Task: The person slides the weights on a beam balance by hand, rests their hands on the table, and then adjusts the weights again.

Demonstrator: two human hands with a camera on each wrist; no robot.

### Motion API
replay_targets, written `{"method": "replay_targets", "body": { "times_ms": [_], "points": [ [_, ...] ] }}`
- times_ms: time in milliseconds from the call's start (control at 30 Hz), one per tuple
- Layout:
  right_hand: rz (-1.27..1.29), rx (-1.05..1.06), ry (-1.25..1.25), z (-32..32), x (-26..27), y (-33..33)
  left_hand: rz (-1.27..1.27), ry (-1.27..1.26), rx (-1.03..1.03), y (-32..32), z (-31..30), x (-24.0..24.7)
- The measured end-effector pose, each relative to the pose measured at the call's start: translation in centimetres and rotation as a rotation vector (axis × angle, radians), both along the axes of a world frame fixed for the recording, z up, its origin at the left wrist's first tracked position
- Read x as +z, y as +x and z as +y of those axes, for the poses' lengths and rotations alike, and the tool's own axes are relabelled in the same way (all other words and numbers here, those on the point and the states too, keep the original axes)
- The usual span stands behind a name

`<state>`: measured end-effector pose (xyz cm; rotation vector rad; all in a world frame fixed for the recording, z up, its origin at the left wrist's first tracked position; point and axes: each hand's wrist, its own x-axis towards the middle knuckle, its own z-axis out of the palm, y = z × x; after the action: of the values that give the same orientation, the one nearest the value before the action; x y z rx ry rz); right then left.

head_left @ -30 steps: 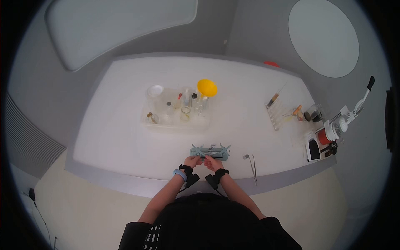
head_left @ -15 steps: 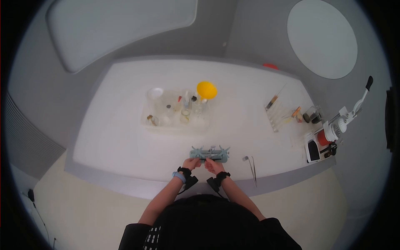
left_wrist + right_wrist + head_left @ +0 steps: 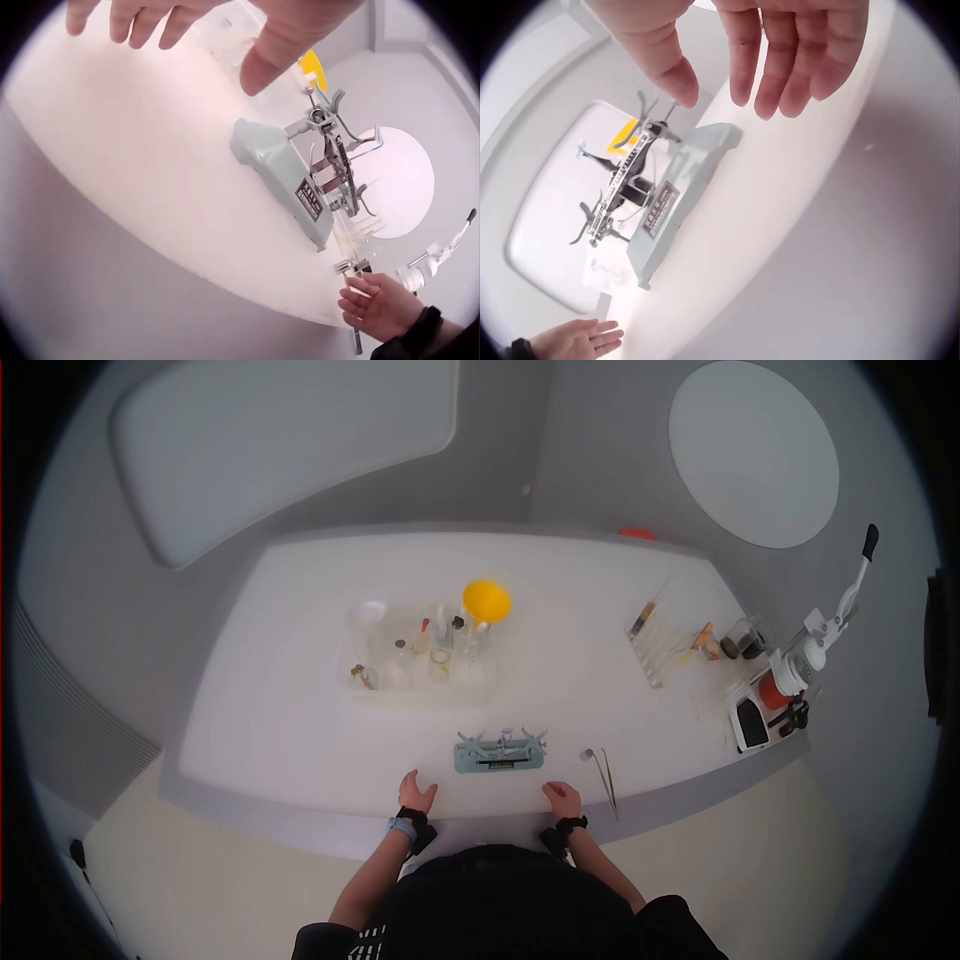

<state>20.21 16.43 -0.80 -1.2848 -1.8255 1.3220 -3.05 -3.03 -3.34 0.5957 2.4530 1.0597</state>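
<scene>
A balance scale (image 3: 498, 760) with a pale teal base stands near the table's front edge, its metal beam and pronged pan supports on top. My left hand (image 3: 415, 794) hovers to the left of the scale, fingers loosely spread and thumb apart, holding nothing. On the other side is my right hand (image 3: 563, 800), relaxed with fingers slightly bent and nothing in it. Both wrist views show a gap between each hand and the teal base (image 3: 274, 169). A dark label plate (image 3: 661, 210) marks the base's front. Long metal tweezers (image 3: 608, 780) lie just right of my right hand.
Beyond the scale, a clear plastic bin (image 3: 415, 696) holds bottles, with a yellow funnel (image 3: 487, 601) at its back right. A rack of tubes (image 3: 652, 655) lies on the right. A white lever press (image 3: 802, 660) stands near the right edge.
Both hands have let go of the front of the scale and drawn apart, left hand leftward and right hand rightward, nearer the table's front edge. The head view has tilted up a little.
</scene>
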Motion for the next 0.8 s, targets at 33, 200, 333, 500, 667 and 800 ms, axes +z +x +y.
{"method": "replay_targets", "body": {
  "times_ms": [33, 200, 333, 500, 667, 800],
  "points": [
    [-0.023, -0.022, -0.049, 0.1, -0.1, 0.7, 0.006, 0.001, -0.003, 0.2, -0.2, 0.2],
    [-0.007, -0.051, -0.124, 0.4, -2.2, 2.2, -0.033, -0.344, -0.226, 0.7, -0.3, -0.2],
    [-0.007, -0.032, -0.142, 0.2, -1.9, 1.7, -0.024, -0.380, -0.263, 1.1, 0.0, -0.1],
    [-0.038, -0.009, -0.171, 0.8, -2.5, 1.8, 0.036, -0.465, -0.289, 1.8, 0.1, 0.4],
    [-0.074, 0.001, -0.201, 0.9, -2.5, 1.7, 0.047, -0.492, -0.296, 2.2, 0.1, 1.3],
    [-0.152, 0.002, -0.131, 0.9, -2.4, 1.7, 0.053, -0.454, -0.288, 2.3, 0.0, 1.2]
  ]
}}
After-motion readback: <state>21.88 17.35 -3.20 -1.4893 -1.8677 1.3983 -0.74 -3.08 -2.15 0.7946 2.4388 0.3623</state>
